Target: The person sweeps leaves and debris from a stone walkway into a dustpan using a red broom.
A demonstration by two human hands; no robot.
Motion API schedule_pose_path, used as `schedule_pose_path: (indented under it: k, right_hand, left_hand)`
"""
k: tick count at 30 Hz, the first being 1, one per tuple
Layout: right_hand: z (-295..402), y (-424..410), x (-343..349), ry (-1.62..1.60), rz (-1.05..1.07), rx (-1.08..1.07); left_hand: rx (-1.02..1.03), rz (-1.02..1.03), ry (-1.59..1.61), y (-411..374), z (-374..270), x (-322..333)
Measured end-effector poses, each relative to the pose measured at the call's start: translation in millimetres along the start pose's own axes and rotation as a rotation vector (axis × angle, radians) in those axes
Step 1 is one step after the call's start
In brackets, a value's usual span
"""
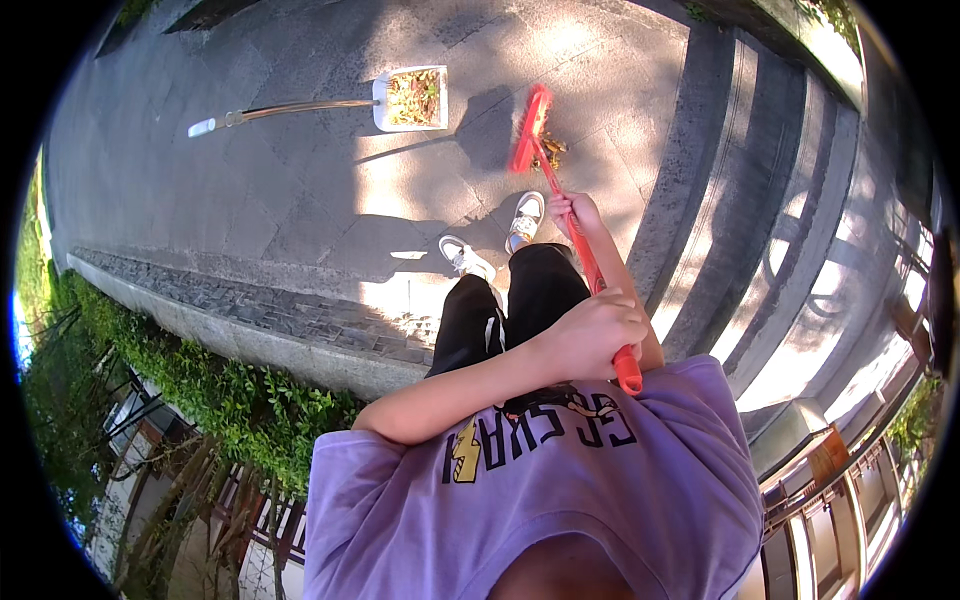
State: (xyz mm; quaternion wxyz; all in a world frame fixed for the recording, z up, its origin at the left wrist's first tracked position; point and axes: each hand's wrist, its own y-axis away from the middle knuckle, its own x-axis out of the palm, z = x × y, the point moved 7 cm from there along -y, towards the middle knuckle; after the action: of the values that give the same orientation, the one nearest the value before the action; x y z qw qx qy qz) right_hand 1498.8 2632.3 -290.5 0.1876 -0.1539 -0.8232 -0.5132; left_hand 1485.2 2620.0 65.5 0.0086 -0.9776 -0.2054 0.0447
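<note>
My left hand is wrapped around the upper end of a red broom handle, close to my chest. Further down the same handle, my right hand grips it just above my feet. The red broom head is on the paving, slightly blurred. Beside its bristles lies a small heap of dry leaves. To the left stands a white long-handled dustpan, its opening facing the broom. Leaf litter fills much of the pan, and its handle reaches left in the view.
Stone steps run along the right side. A low stone curb borders a green hedge at the lower left. My white shoes stand on grey paving slabs, patched with sun and shade.
</note>
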Motion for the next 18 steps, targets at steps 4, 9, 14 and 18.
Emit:
schedule_pose_path:
  k: [4, 9, 14, 18]
  right_hand:
    - [-5.6, 26.6, 57.7, 0.216, 0.007, -0.081]
    - [30.7, 50.4, 106.2, 0.953, -0.198, -0.457]
    - [61.8, 21.3, 113.2, 1.317, -0.333, -0.746]
    - [77.2, -19.3, 42.8, 1.319, -0.594, -0.675]
  left_hand:
    - [0.009, 0.114, -0.082, -0.6, -59.2, -25.7]
    - [-0.191, -0.285, -0.714, 50.5, -71.1, -204.0]
    - [-0.459, -0.594, -1.248, 165.7, -63.3, -408.2]
    - [-0.609, -0.344, -1.39, 178.9, -14.1, -483.5]
